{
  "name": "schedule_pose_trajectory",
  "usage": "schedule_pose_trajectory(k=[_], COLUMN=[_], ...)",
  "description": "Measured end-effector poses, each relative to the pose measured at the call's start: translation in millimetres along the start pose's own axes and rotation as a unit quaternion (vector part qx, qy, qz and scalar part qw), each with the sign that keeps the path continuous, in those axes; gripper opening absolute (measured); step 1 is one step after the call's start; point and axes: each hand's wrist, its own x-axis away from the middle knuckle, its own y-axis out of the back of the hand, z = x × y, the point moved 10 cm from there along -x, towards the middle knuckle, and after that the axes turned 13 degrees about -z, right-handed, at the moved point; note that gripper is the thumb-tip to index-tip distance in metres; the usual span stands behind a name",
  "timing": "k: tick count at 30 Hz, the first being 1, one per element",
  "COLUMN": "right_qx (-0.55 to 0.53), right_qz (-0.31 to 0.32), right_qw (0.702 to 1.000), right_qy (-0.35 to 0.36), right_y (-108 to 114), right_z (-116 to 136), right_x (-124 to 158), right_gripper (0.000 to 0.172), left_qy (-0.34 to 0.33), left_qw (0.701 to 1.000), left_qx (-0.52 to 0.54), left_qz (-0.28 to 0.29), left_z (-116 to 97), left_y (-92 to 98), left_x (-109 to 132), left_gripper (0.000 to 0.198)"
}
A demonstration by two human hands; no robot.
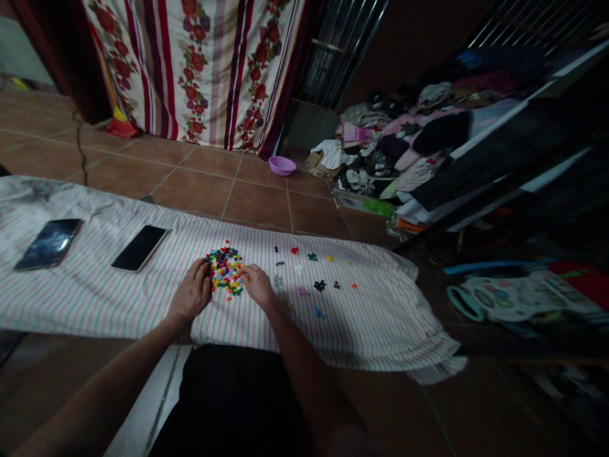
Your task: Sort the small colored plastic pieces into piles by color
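Note:
A mixed pile of tiny coloured plastic pieces (225, 270) lies on the striped cloth (380, 336). My left hand (193, 291) rests at the pile's left edge, fingers stretched out and touching it. At the right edge, the fingers of my right hand (257, 284) are pinched together among the pieces; whatever they grip is too small to make out. Right of this hand, small one-colour groups are spread out: red pieces (294, 251), dark green pieces (312, 257), black pieces (320, 285), pink pieces (302, 291), blue pieces (318, 312) and several others.
Two dark-screened devices lie on the cloth's left side: a tablet (49, 244) and a phone (140, 248). Beyond, on the tiled floor, are a purple basin (282, 166), a red dustpan (122, 125) and a heap of clothes (399, 136). A floral curtain (200, 70) hangs behind.

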Motion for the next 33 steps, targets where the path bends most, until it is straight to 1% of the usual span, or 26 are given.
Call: schedule_pose_trajectory(k=[4,9,12,16,21,28,33], right_qx=[-0.018,-0.058,-0.068,-0.069,-0.067,-0.065,-0.009], right_qz=[-0.012,-0.052,-0.073,-0.087,-0.092,-0.087,-0.052], right_qw=[1.000,0.997,0.995,0.994,0.994,0.994,0.999], right_qy=[-0.013,-0.022,-0.016,0.003,0.004,0.017,0.001], right_y=[-0.4,0.2,1.4,3.8,5.6,4.9,-1.4], right_z=[-5.0,-12.3,-13.8,-10.6,-9.0,-6.3,-3.8], right_x=[1.2,7.8,12.1,15.0,16.4,16.3,11.7], right_gripper=[0.023,0.021,0.020,0.024,0.030,0.038,0.039], left_qy=[0.032,0.057,0.074,0.081,0.088,0.109,0.098], left_qw=[0.999,0.998,0.997,0.995,0.995,0.991,0.992], left_qx=[-0.003,-0.016,-0.038,-0.054,-0.043,-0.063,-0.061], left_qz=[-0.017,-0.010,-0.003,0.005,0.020,0.036,0.049], left_z=[5.1,10.6,15.7,19.2,20.9,21.8,15.0], left_y=[2.5,2.4,2.2,-0.7,-7.2,-5.2,-3.5], left_x=[-1.9,-2.9,-3.0,-1.4,2.0,-1.4,-5.3], left_gripper=[0.042,0.043,0.043,0.043,0.047,0.043,0.041])
